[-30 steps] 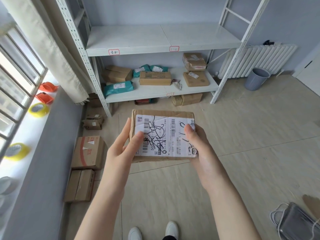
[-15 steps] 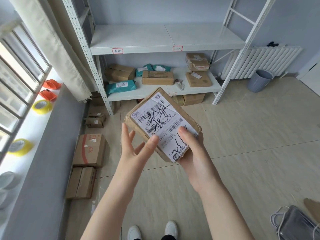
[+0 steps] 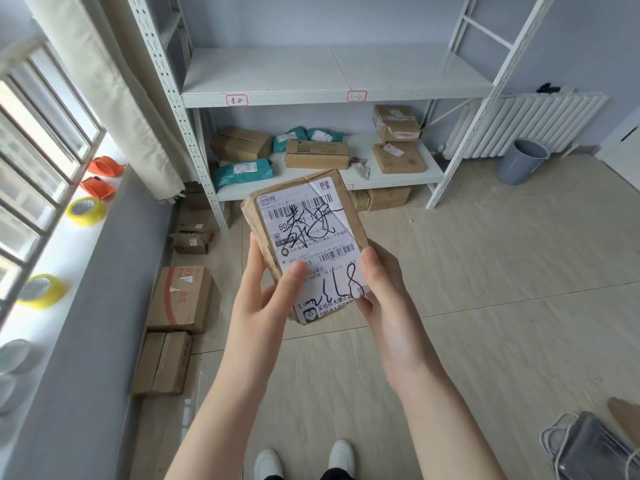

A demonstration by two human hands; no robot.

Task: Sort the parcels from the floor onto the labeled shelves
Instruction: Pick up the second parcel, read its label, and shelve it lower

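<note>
I hold a small cardboard parcel upright in front of me, its white shipping label with black handwriting facing me. My left hand grips its lower left edge, thumb on the label. My right hand grips the lower right edge. Behind it stands the white shelf rack with two handwritten tags on its upper shelf edge. The lower shelf carries several brown boxes and teal mailer bags. More cardboard boxes lie on the floor along the left wall.
A windowsill at left holds yellow and orange tape rolls. A grey bin stands by the radiator at right. A transparent case with cables lies at the bottom right. Boxes sit under the rack.
The parcel has been turned from lying sideways to standing lengthwise, label upright. My left hand moved from its left side to its lower edge. The view came closer to the rack.
</note>
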